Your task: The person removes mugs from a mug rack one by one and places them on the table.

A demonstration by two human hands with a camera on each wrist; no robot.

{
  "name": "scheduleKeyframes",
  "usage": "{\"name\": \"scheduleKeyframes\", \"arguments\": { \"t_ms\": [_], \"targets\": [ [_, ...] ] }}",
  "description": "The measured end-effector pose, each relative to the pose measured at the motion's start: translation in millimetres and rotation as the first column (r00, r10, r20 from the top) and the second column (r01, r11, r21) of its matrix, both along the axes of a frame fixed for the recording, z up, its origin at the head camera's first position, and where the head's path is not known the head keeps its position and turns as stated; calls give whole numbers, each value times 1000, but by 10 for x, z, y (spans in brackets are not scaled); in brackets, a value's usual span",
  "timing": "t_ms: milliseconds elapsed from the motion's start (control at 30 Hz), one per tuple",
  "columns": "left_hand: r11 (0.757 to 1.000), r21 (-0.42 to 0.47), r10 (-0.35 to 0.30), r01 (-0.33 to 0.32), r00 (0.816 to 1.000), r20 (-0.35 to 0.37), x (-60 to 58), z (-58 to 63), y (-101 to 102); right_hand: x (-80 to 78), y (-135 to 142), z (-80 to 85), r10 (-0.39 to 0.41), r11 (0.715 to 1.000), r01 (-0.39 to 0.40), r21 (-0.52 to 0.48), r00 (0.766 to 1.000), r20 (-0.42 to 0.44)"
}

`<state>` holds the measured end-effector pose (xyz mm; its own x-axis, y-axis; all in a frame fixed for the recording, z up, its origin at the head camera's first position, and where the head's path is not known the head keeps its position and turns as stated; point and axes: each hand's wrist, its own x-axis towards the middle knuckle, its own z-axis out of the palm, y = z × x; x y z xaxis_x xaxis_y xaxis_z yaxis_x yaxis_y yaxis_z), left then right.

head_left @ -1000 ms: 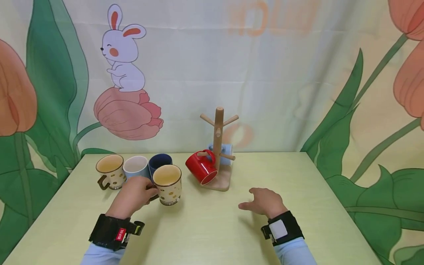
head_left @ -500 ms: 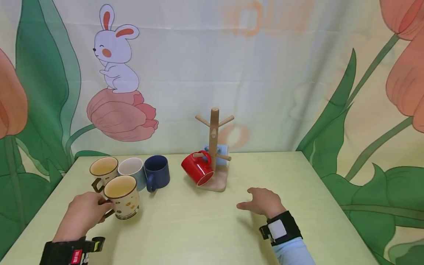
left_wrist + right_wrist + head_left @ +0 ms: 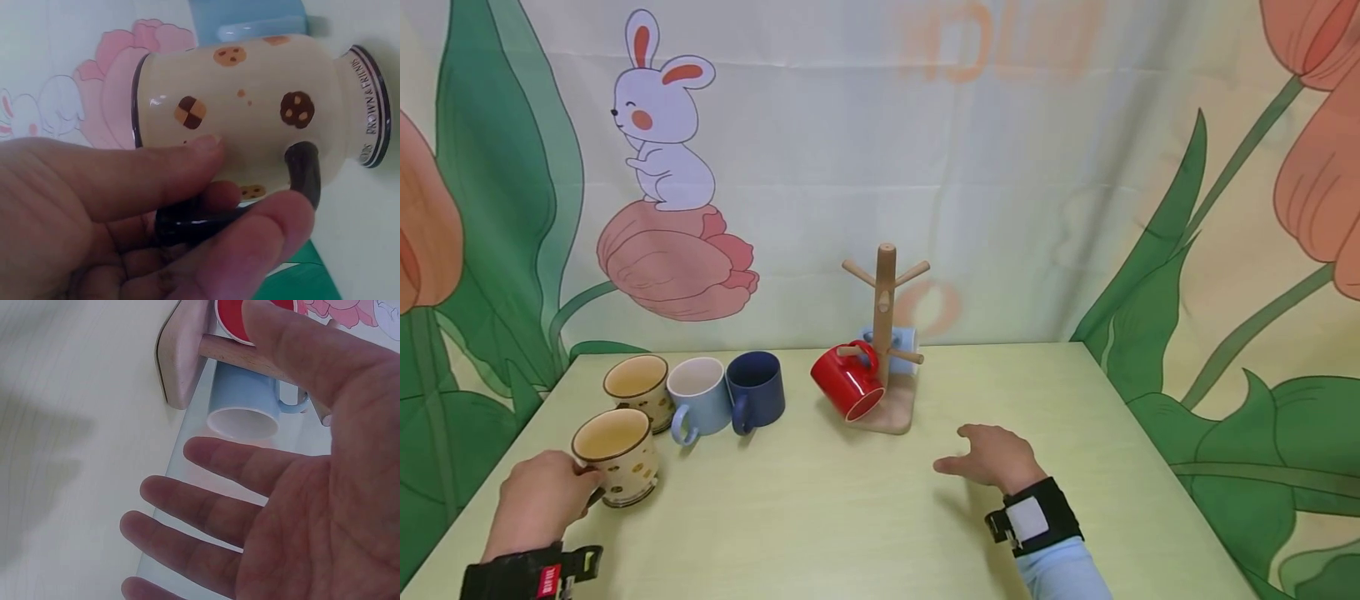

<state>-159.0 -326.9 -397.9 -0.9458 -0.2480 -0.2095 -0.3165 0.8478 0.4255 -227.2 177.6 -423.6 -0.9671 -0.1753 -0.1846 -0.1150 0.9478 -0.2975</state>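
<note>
At the table's left side my left hand (image 3: 546, 496) grips the dark brown handle (image 3: 206, 225) of a cream mug (image 3: 621, 462) with cookie prints. The mug is upright, its thumb-side wall close to my thumb in the left wrist view. Behind it stands a second cream mug (image 3: 638, 387), partly hidden, then a light blue mug (image 3: 702, 400) and a dark blue mug (image 3: 756, 390). My right hand (image 3: 992, 458) hovers over the table's right half with fingers spread, holding nothing. In the right wrist view its fingers (image 3: 200, 506) extend loosely below the wooden rack.
A wooden mug rack (image 3: 886, 317) stands at the back middle. On its lower pegs hang a tilted red mug (image 3: 847, 382) and, behind the post, another light blue mug (image 3: 244, 400). A printed curtain (image 3: 1015, 208) rises behind the pale table (image 3: 820, 517).
My left hand has carried the cream mug leftward and toward me, away from the front of the dark blue and light blue mugs. The right hand has stayed almost in place.
</note>
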Motion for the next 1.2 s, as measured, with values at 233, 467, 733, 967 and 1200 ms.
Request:
{"name": "scheduleKeyframes", "arguments": {
  "t_ms": [233,467,733,967,1200],
  "targets": [
    [998,22,63,-63,998,-3,-2,-134,-19,4,-21,10,0,1000,0,-8,1000,5],
    [995,32,93,-92,996,-12,-11,-210,-33,9,-39,27,-1,1000,1,-13,1000,11],
    [997,-14,74,-75,996,-59,-30,-208,-42,-3,-39,16,9,1000,-9,-17,1000,10],
    [991,-96,93,-95,995,-18,28,-100,-2,-12,-47,-3,9,1000,-9,-16,1000,5],
    [976,-194,90,-99,994,-54,45,57,102,-7,-57,1,9,1000,-9,-16,1000,-1]
  ]
}}
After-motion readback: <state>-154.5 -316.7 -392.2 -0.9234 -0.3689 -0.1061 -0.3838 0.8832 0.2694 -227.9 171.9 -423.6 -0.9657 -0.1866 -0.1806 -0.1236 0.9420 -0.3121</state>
